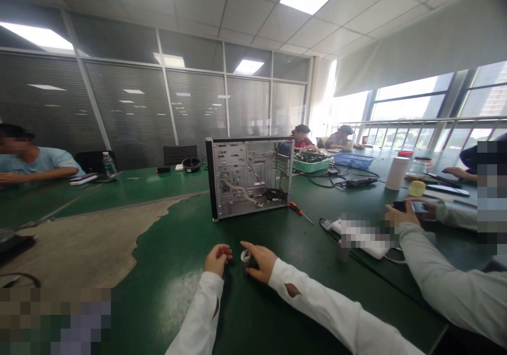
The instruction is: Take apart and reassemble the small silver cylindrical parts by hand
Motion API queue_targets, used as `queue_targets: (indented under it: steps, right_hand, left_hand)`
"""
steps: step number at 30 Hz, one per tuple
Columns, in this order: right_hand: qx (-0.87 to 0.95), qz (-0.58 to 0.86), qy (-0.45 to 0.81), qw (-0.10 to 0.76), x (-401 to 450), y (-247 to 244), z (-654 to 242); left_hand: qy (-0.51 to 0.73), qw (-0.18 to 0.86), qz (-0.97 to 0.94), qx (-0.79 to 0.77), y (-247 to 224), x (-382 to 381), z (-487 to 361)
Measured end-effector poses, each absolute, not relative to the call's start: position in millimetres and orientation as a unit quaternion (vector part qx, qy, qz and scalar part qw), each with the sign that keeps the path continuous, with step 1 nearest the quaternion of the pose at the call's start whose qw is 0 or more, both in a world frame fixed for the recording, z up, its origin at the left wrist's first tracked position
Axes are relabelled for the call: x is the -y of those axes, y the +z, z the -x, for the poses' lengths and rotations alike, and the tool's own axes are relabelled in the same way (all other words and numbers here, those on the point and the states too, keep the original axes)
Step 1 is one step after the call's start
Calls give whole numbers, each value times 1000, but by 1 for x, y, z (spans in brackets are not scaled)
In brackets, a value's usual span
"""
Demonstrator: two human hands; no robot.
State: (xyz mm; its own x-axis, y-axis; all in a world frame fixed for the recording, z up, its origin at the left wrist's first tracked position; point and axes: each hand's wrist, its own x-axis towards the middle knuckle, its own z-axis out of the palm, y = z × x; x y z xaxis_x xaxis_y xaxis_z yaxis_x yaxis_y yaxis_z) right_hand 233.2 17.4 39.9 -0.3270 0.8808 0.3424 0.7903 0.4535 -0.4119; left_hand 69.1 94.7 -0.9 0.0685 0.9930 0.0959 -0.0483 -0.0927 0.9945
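Observation:
A small silvery metal cylinder, like a tiny can (245,258), stands on the green table in front of me. My right hand (263,261) reaches around it from the right, with the fingers behind it and the thumb in front. Just left of the cylinder is my left hand (217,260), its fingers loosely curled and apart, nothing visible in them. Beyond both hands an open computer case (253,178) stands upright, showing its bare metal inside, loose cables and a black fan. A screwdriver (300,212) with an orange and black handle lies by its right corner.
A white power strip (364,240) with cables lies to the right, near a co-worker's hands holding a phone (410,207). A white bottle (396,173), a green basket (312,164) and a blue basket (352,159) stand farther back. Torn table covering (91,239) spreads at left.

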Motion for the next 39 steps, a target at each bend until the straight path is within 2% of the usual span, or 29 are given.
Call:
queue_targets:
  steps: [6,14,22,39]
  right_hand:
    - [779,533,109,312,-53,19,-215]
    - [777,472,142,391,-50,5,-226]
    - [798,481,109,346,-48,7,-226]
    - [794,501,86,334,-50,2,-227]
  left_hand:
    - [544,454,-552,-440,-3,-94,-68]
    - [511,298,-684,-426,7,-76,-79]
    - [499,228,-699,-459,6,-78,-82]
    - [499,111,-757,-406,12,-64,-89]
